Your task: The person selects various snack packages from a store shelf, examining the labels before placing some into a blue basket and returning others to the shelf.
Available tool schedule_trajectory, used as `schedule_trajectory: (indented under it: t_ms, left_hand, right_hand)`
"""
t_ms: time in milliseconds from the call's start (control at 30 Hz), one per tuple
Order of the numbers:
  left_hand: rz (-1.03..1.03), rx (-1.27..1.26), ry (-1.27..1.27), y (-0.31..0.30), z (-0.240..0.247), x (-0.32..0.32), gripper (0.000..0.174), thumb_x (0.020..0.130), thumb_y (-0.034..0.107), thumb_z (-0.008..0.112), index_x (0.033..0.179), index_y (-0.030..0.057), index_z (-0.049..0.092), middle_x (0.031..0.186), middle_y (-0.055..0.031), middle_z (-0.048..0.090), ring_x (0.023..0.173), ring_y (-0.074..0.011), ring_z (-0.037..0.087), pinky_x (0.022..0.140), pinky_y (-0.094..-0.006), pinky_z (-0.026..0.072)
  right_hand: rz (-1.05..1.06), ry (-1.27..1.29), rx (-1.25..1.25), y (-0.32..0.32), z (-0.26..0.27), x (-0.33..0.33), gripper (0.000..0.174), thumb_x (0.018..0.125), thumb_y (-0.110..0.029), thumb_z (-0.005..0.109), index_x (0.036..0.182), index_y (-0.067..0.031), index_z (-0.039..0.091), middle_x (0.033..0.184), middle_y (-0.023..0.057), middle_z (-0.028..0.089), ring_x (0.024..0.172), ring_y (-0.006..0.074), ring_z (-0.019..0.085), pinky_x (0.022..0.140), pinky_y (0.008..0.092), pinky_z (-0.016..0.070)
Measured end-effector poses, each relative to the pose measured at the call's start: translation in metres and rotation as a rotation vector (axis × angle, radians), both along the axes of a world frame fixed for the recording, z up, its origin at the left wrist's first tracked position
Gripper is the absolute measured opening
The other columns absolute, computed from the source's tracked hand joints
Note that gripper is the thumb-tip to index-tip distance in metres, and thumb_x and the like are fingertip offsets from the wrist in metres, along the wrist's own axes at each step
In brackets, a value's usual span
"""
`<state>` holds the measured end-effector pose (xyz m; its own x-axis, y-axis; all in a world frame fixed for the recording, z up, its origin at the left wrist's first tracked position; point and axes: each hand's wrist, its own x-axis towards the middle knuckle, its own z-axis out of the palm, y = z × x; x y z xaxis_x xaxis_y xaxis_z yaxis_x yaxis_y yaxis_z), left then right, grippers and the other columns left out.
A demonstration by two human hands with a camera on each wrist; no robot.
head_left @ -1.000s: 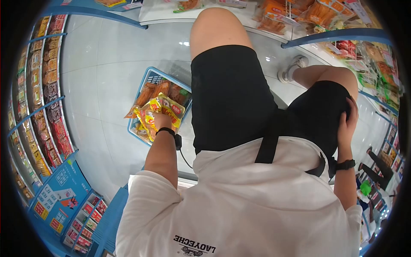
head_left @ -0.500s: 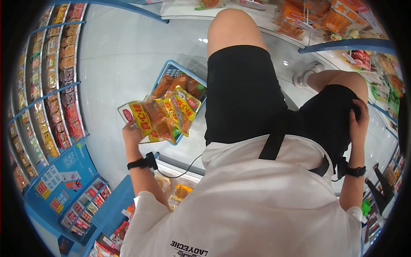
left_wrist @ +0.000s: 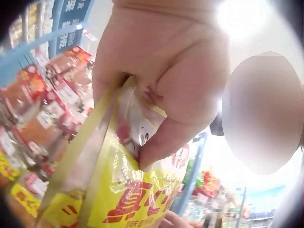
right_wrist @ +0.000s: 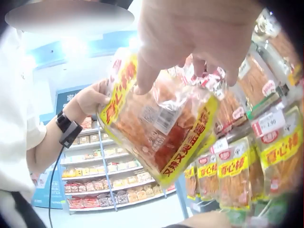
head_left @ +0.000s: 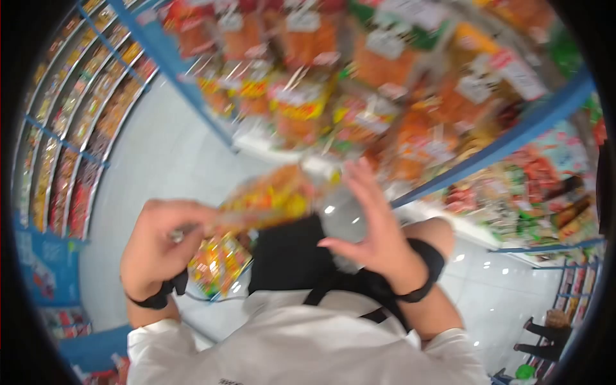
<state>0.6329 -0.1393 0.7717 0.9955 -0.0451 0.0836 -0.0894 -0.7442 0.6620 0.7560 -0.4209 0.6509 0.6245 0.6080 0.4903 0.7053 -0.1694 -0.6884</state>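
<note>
My left hand [head_left: 157, 247] pinches the top end of a yellow-edged snack packet [right_wrist: 156, 135] between thumb and fingers. In the left wrist view the packet [left_wrist: 137, 194] shows red lettering and a clear margin, with a second layer of wrapping beside it. Its other face, with a white barcode label, appears in the right wrist view. My right hand [head_left: 382, 240] is raised at the packet's far end, thumb and fingers spread apart. From the right wrist, its fingers [right_wrist: 151, 71] overlap the packet's upper edge.
Hanging snack packets [head_left: 301, 96] fill the rack ahead, crossed by a blue divider [head_left: 507, 141]. Below my left hand lie more yellow packets [head_left: 221, 264]. Long stocked shelves [head_left: 83, 141] stand at the left. Another person's legs [head_left: 542, 340] show at the lower right.
My left hand has lifted a packet from beside the basket up and forward toward the rack. My right hand has left my thigh and come up near the packet. The view has tilted toward the rack.
</note>
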Motion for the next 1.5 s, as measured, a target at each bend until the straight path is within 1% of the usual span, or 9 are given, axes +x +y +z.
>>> schedule_trajectory:
  t_ms: [200,500,533,700,967,1100,1233,1300,1500]
  left_hand:
    - [-0.542,-0.117,-0.143,-0.078,0.015,0.061,0.022,0.064,-0.006,0.06,0.081,0.0033,0.07,0.064,-0.0102,0.064,0.058,-0.0258,0.064,0.056,-0.0303,0.049]
    - [-0.3,-0.563,-0.175,-0.187,-0.038,0.113,0.04,0.074,0.004,0.072,0.112,0.0012,0.061,0.114,-0.0111,0.062,0.104,-0.0239,0.061,0.092,-0.0356,0.0462]
    - [-0.448,0.001,-0.566,-0.189,-0.023,0.111,0.042,0.075,0.008,0.074,0.114,0.0041,0.06,0.117,-0.0109,0.059,0.106,-0.028,0.058,0.09,-0.0392,0.046]
    - [-1.246,-0.174,-0.764,-0.223,0.01,0.066,0.022,0.067,0.018,0.074,0.089,0.0201,0.071,0.098,0.0044,0.065,0.087,-0.0119,0.062,0.064,-0.0273,0.0458]
    - [-0.944,-0.552,-0.775,-0.234,-0.011,0.032,0.042,0.088,0.017,0.051,0.128,0.0243,0.061,0.081,-0.0057,0.057,0.071,-0.0202,0.059,0.054,-0.0257,0.0402]
    - [-1.036,-0.49,-0.905,-0.186,-0.022,0.053,0.039,0.078,0.051,0.07,0.089,0.014,0.073,0.08,-0.0053,0.062,0.066,-0.0201,0.057,0.053,-0.0259,0.0396]
    - [-0.868,-0.289,-0.288,-0.165,-0.069,0.074,0.043,0.072,0.025,0.076,0.11,0.0101,0.064,0.104,0.0,0.064,0.093,-0.0189,0.062,0.074,-0.0294,0.0492]
    - [-0.476,-0.799,-0.003,-0.202,-0.125,0.096,0.069,0.075,0.025,0.077,0.133,0.006,0.044,0.116,-0.0043,0.059,0.102,-0.0191,0.059,0.087,-0.0323,0.0479]
    - [-0.64,-1.364,0.621,-0.223,-0.17,0.09,0.061,0.084,0.015,0.072,0.133,0.0052,0.038,0.121,-0.0099,0.057,0.106,-0.0179,0.057,0.09,-0.0372,0.0474]
  right_hand:
    - [0.19,0.365,0.018,-0.071,0.009,-0.003,0.072,0.065,-0.022,0.086,0.127,-0.0044,0.053,0.125,0.0132,0.059,0.121,0.0294,0.052,0.102,0.0398,0.0392]
    - [0.075,1.121,0.632,-0.159,-0.08,-0.049,0.056,0.073,-0.008,0.08,0.123,-0.0003,0.056,0.12,0.0072,0.063,0.112,0.0161,0.058,0.099,0.0332,0.0428]
    - [0.098,1.181,0.778,-0.163,-0.085,-0.054,0.057,0.073,-0.013,0.081,0.123,-0.0003,0.056,0.12,0.0074,0.063,0.113,0.0168,0.058,0.099,0.0334,0.043]
    - [-0.208,1.339,1.124,-0.177,-0.113,-0.072,0.046,0.085,-0.034,0.064,0.122,-0.0115,0.048,0.106,0.0018,0.059,0.096,0.022,0.057,0.085,0.0386,0.0465]
    - [0.663,1.293,1.431,-0.144,-0.093,-0.058,0.044,0.084,-0.051,0.061,0.107,-0.0167,0.047,0.081,0.0012,0.045,0.075,0.0181,0.045,0.071,0.0332,0.0365]
    - [0.757,1.318,1.413,-0.134,-0.064,-0.064,0.05,0.084,-0.047,0.062,0.117,-0.0139,0.043,0.088,0.0006,0.047,0.08,0.0178,0.047,0.078,0.034,0.0377]
    - [0.69,1.375,1.386,-0.12,-0.051,-0.073,0.046,0.087,-0.048,0.058,0.116,-0.0143,0.043,0.087,0.0011,0.047,0.077,0.017,0.048,0.076,0.0327,0.0386]
    - [0.655,1.488,1.338,-0.099,-0.052,-0.076,0.046,0.088,-0.048,0.057,0.116,-0.0144,0.043,0.087,0.001,0.047,0.077,0.0169,0.048,0.075,0.0326,0.0386]
    - [0.434,1.723,1.244,-0.086,-0.048,-0.098,0.043,0.09,-0.049,0.054,0.114,-0.0148,0.044,0.084,0.0008,0.046,0.076,0.0165,0.048,0.074,0.0321,0.0387]
